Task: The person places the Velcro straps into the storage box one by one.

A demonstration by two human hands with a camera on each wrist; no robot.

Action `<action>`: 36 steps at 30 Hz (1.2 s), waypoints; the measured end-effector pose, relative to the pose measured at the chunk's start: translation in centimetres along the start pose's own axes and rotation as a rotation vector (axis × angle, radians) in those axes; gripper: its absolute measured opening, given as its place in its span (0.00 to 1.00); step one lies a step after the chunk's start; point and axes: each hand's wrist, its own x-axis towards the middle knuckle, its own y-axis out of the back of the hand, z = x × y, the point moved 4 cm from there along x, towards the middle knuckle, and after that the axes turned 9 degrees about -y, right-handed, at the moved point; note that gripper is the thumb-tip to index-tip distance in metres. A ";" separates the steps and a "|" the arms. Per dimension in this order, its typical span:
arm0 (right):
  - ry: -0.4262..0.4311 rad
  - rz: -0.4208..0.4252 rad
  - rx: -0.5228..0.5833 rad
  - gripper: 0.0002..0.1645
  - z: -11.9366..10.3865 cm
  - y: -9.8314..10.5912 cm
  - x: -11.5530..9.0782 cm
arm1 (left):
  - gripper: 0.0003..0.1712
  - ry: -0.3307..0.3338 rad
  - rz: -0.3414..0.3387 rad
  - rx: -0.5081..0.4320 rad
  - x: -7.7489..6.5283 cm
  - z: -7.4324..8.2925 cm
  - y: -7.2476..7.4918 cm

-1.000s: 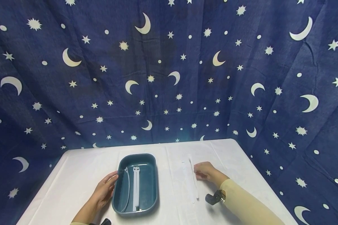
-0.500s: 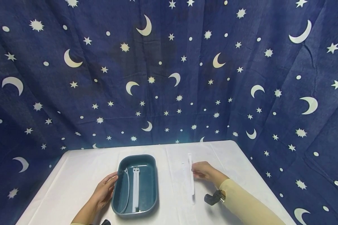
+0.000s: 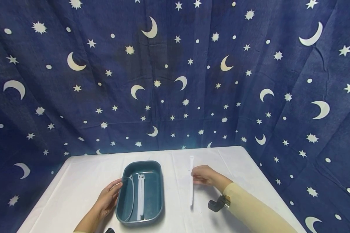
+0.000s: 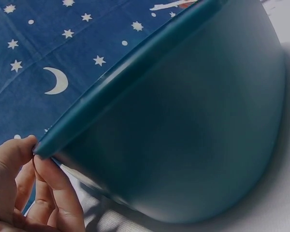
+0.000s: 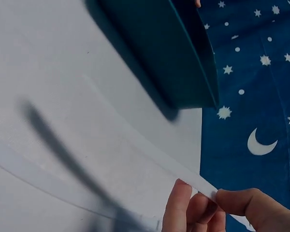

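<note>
A deep teal tray (image 3: 153, 194) stands on the table, left of centre. My left hand (image 3: 108, 197) pinches its left rim between thumb and fingers, plain in the left wrist view (image 4: 43, 179). Inside the tray lie a curved thin white cable tie (image 3: 133, 199) and flat white ties (image 3: 141, 194) with slotted heads. To the right of the tray, my right hand (image 3: 204, 174) pinches another white cable tie (image 3: 191, 192) near its middle in the head view. In the right wrist view this tie (image 5: 154, 154) stretches away above the cloth, between thumb and fingers.
One more white tie (image 5: 38, 176) lies on the white tablecloth (image 3: 84, 181), barely standing out from it. Behind the table hangs a dark blue curtain (image 3: 163, 129) with moons and stars. A black wrist mount (image 3: 217, 204) juts from the right forearm.
My right hand has picked a white tie up from the table and moved slightly left with it. The left hand and the tray have stayed in place.
</note>
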 end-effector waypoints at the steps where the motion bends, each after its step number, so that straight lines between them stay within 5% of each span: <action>1: 0.005 -0.008 -0.007 0.19 -0.2 -0.1 -0.2 | 0.40 -0.001 0.000 0.002 0.0 0.0 0.0; 36: 0.033 -0.145 -0.084 0.23 -3.1 -5.8 -2.0 | 0.40 0.006 0.000 0.000 0.0 0.2 -0.1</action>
